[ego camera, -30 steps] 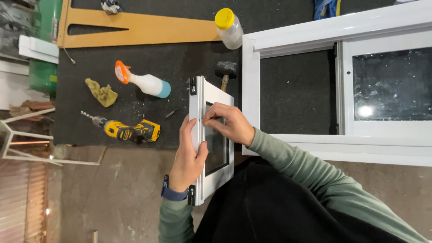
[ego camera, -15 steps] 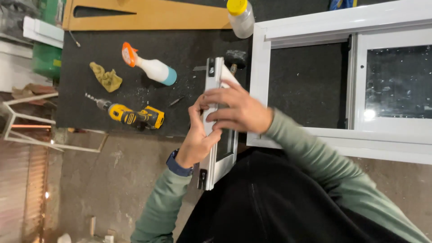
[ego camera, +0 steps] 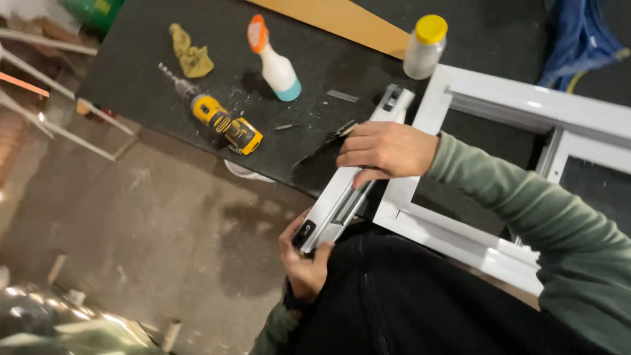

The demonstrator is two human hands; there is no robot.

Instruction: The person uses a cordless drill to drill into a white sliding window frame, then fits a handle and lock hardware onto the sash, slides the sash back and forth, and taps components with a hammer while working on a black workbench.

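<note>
Hands came first in what we saw: our left hand (ego camera: 303, 263) cupped the near end of a long white aluminium window sash (ego camera: 348, 190), fingers curled around its corner close against the dark jacket, while our right hand (ego camera: 384, 150) lay over the middle of that sash, fingers together and clamped down across its edge, the thumb tucked beneath. Held so at two points, the sash slanted out past the near edge of the black workbench (ego camera: 217, 72), probably braced against the body so that it would not swing. One large white window frame (ego camera: 486, 105) lay flat at the right side of the bench, just beside the sash. Tools lay toward the left end, within reach yet apart from the work: one yellow and black cordless drill (ego camera: 227, 123) near the front edge, one white spray bottle with an orange trigger (ego camera: 276, 62) behind it, one crumpled yellow rag (ego camera: 190, 58) near the far left corner. One clear plastic bottle with a yellow cap (ego camera: 424, 46) stood at the frame's corner, beside one tan wooden board (ego camera: 342, 20) along the far edge.
</note>
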